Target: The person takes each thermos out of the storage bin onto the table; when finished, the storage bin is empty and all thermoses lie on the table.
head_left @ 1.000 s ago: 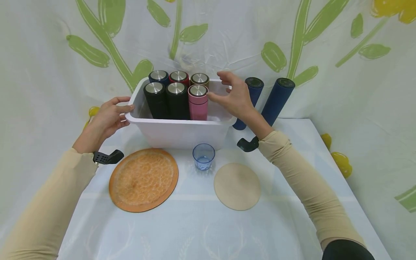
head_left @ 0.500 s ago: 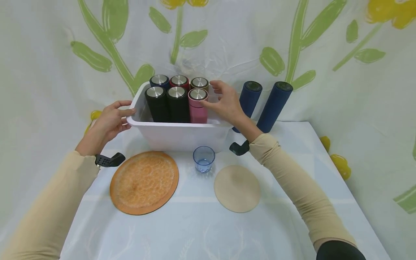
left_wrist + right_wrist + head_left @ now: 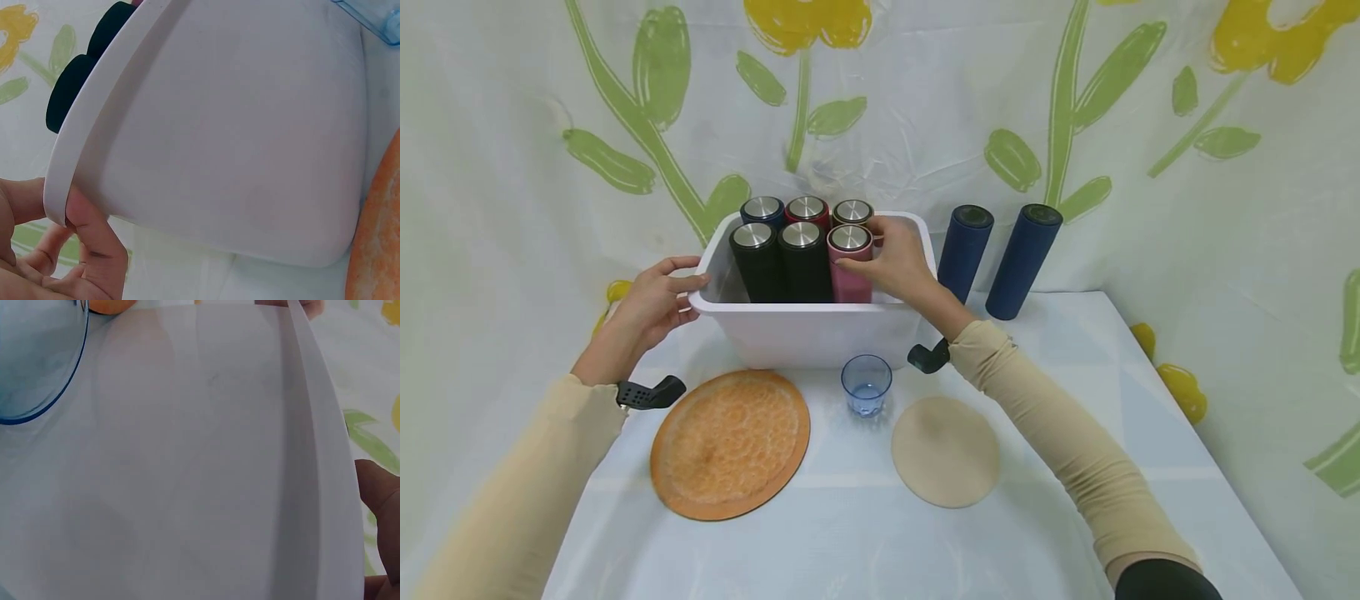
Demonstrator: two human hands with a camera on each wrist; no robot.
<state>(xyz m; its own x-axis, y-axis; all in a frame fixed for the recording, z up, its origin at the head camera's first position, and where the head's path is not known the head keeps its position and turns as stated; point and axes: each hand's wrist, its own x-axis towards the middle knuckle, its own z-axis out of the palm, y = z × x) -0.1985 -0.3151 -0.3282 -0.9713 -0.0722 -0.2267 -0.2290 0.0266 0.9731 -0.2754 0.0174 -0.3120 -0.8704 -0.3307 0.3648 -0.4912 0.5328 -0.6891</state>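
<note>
Behind the white bench (image 3: 850,550) hangs a pale sheet (image 3: 917,100) patterned with green stems (image 3: 648,132) and yellow flowers (image 3: 782,21). On the bench's far side, the left grip (image 3: 655,304) pinches a white tub (image 3: 805,335) at its left end; inside it, the right grip (image 3: 898,260) curls round the pink flask (image 3: 851,288).

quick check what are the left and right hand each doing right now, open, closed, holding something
Left grip: closed, pinching the white rectangular plastic tub at its rim.
Right grip: closed around the silver-topped pink cylindrical bottle.
</note>
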